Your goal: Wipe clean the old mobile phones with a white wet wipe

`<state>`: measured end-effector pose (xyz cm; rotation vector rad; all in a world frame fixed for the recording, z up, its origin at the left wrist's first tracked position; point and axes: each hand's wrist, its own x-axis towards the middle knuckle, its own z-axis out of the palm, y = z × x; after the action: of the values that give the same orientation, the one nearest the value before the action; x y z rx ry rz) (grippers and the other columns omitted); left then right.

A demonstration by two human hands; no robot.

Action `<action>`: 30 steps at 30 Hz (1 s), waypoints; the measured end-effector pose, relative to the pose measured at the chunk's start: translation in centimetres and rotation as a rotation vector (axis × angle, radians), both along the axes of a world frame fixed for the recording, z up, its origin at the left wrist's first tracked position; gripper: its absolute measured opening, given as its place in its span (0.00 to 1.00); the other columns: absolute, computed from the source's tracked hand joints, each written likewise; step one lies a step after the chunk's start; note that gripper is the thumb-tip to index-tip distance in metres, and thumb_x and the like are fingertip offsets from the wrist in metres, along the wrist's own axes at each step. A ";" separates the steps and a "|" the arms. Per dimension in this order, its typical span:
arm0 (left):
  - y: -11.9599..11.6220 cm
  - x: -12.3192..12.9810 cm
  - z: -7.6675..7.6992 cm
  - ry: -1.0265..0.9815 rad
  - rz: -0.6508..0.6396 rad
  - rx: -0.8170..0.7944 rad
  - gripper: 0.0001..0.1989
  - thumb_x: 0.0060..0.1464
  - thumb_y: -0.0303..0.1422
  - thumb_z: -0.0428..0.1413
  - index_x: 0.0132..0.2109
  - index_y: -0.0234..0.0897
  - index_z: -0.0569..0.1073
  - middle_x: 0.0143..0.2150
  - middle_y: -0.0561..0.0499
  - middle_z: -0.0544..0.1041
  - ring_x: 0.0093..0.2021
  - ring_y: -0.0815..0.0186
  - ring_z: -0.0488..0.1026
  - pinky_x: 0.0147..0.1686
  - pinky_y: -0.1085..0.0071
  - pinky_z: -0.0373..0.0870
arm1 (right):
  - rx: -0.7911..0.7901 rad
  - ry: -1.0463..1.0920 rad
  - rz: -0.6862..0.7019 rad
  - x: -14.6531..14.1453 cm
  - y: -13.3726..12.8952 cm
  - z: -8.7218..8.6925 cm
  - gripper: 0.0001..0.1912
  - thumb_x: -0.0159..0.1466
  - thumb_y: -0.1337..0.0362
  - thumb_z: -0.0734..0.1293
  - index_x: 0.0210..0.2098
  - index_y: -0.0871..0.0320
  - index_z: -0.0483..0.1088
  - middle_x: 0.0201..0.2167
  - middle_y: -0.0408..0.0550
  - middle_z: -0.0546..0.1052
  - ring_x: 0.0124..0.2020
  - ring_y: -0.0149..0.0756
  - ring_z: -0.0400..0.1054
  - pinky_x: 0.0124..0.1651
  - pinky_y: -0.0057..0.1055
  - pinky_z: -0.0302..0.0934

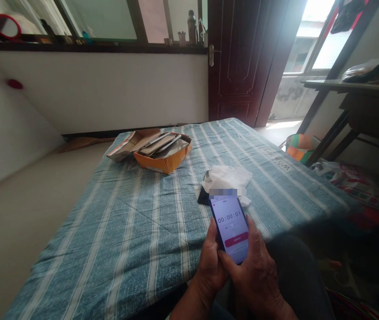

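Both my hands are closed around a smartphone (231,226), tilted up over the near edge of the cloth-covered surface. Its lit screen reads 00:00:01 above a red button. My left hand (211,262) grips the phone's left side and lower edge. My right hand (258,271) holds its right side, the thumb bent near the lower edge. Just beyond the phone lies a crumpled white plastic bag (229,177), with a dark object (203,194) partly under it. Farther off, an orange cardboard box (163,165) stands open, holding several flat, thin items (164,144).
A blue-and-white striped cloth (136,222) covers the surface. At the back stands a dark red door (234,66), beside a window ledge (109,48) with a flask (192,27). On the right are a dark table (359,86) and several bags (352,178).
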<state>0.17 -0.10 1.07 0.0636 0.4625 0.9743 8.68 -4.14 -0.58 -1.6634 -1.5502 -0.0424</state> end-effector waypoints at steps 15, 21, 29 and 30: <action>-0.6 0.4 0.2 -0.002 -0.060 0.072 0.29 0.60 0.48 0.48 0.52 0.25 0.74 0.46 0.36 0.79 0.50 0.51 0.74 0.58 0.56 0.61 | -0.090 0.041 -0.006 0.7 -0.5 0.8 0.49 0.55 0.51 0.69 0.67 0.60 0.42 0.54 0.64 0.69 0.48 0.56 0.71 0.40 0.48 0.70; -0.6 2.7 1.1 -0.040 -0.140 0.126 0.31 0.60 0.51 0.44 0.49 0.25 0.76 0.42 0.37 0.80 0.50 0.51 0.74 0.58 0.56 0.60 | -0.140 0.073 -0.136 2.5 -1.0 2.0 0.49 0.54 0.50 0.69 0.66 0.62 0.45 0.48 0.63 0.73 0.42 0.55 0.73 0.37 0.46 0.70; -0.4 5.6 1.9 -0.078 -0.235 0.184 0.33 0.61 0.51 0.42 0.51 0.24 0.74 0.44 0.35 0.79 0.53 0.50 0.72 0.59 0.56 0.59 | -0.134 0.112 -0.245 5.0 -1.6 2.3 0.51 0.52 0.48 0.69 0.67 0.61 0.45 0.50 0.64 0.73 0.44 0.55 0.73 0.39 0.44 0.69; -0.5 5.9 2.0 -0.075 -0.242 0.185 0.33 0.61 0.51 0.42 0.51 0.24 0.74 0.44 0.35 0.79 0.53 0.50 0.73 0.59 0.56 0.59 | -0.145 0.121 -0.254 5.2 -1.8 2.3 0.51 0.53 0.48 0.69 0.67 0.61 0.45 0.51 0.64 0.72 0.45 0.56 0.73 0.39 0.44 0.69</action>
<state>6.04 -0.61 3.06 0.2439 0.2874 0.7761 13.86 -5.91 1.70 -1.9332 -1.2701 0.0373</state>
